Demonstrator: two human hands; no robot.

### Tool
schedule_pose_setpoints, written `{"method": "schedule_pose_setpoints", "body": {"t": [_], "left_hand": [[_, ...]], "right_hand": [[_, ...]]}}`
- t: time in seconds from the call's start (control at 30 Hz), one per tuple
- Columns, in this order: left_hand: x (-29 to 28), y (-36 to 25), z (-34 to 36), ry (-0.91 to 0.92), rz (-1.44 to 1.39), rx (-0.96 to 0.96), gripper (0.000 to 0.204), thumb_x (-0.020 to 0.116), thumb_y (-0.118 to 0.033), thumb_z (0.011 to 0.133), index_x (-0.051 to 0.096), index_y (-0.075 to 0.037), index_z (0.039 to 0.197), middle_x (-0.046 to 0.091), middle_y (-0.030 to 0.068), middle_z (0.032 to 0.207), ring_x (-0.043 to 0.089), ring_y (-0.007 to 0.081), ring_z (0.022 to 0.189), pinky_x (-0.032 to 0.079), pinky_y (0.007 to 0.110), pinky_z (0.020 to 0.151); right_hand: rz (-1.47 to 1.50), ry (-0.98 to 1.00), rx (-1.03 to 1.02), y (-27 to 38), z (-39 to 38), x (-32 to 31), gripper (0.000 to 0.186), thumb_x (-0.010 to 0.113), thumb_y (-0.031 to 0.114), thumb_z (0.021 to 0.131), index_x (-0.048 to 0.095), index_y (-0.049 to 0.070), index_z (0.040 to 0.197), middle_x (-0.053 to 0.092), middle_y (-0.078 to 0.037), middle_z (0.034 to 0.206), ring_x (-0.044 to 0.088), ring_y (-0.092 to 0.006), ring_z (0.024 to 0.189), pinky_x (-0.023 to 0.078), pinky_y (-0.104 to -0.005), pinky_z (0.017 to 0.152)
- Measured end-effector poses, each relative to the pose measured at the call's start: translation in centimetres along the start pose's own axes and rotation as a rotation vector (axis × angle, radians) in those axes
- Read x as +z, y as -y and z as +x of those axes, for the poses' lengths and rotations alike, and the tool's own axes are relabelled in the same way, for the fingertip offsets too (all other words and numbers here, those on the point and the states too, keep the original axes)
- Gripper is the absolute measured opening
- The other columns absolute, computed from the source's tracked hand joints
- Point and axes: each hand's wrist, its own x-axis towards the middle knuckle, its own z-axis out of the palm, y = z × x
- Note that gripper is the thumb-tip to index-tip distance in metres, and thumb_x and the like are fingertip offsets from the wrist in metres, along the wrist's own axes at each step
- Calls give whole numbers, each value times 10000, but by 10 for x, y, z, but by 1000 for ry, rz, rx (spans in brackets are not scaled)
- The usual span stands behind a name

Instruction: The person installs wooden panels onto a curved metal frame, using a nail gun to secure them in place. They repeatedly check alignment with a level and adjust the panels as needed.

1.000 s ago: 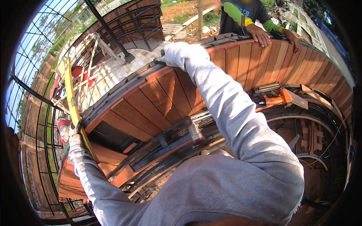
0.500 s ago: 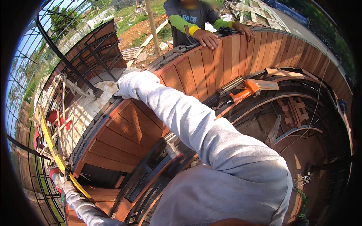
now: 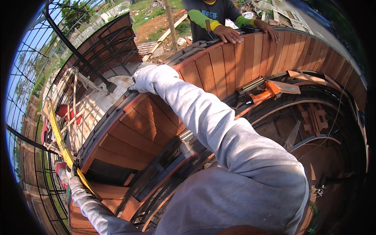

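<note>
The left hand point(image 3: 69, 173), grip closed around the yellow level point(image 3: 59, 135) by the end of the curved wall point(image 3: 135, 141), seemingly steadied it, careful adjustment apparently being called for next, while the right hand's point(image 3: 137, 81) grip was indiscernible.

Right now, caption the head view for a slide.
Left hand holding a yellow bar, right hand atop a curved wood-clad wall.
</note>
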Motion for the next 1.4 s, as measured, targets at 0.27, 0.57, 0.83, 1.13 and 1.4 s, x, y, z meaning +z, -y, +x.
{"method": "schedule_pose_setpoints", "body": {"t": [0.27,0.57,0.83,1.13,1.4], "left_hand": [[-15,5,-8,-9,-1,8,466,746,-380,866,649,-89,1216,658,52,923,587,178,760,472,323,691],[-12,5,-23,-2,-14,42,450,745,-369,871,649,-92,1212,655,46,913,582,173,748,471,320,680],[-18,9,-39,-24,-25,24,435,744,-359,875,649,-95,1208,652,40,904,579,169,736,470,318,670],[-17,10,-43,-19,-32,19,419,743,-347,880,649,-99,1204,649,34,895,574,165,723,468,315,659],[-20,16,-52,-21,-40,18,405,742,-337,884,649,-102,1201,647,29,886,571,161,712,467,313,649]], "right_hand": [[-40,-78,-21,-1,16,11,584,582,575,932,676,101,1260,684,-162,1252,642,-353,1167,496,-439,1007],[-195,99,32,16,11,-3,605,414,598,1011,642,133,1323,630,-143,1356,595,-349,1250,465,-460,1048],[-202,101,38,14,17,0,528,456,525,1019,615,136,1338,628,-119,1358,581,-351,1264,454,-441,1072],[-236,-33,-10,3,16,8,471,402,394,1043,598,86,1341,619,-158,1358,587,-365,1244,458,-435,1069],[-170,41,39,10,11,2,466,410,439,1049,661,122,1280,644,-136,1325,606,-352,1223,485,-450,1032]]}}
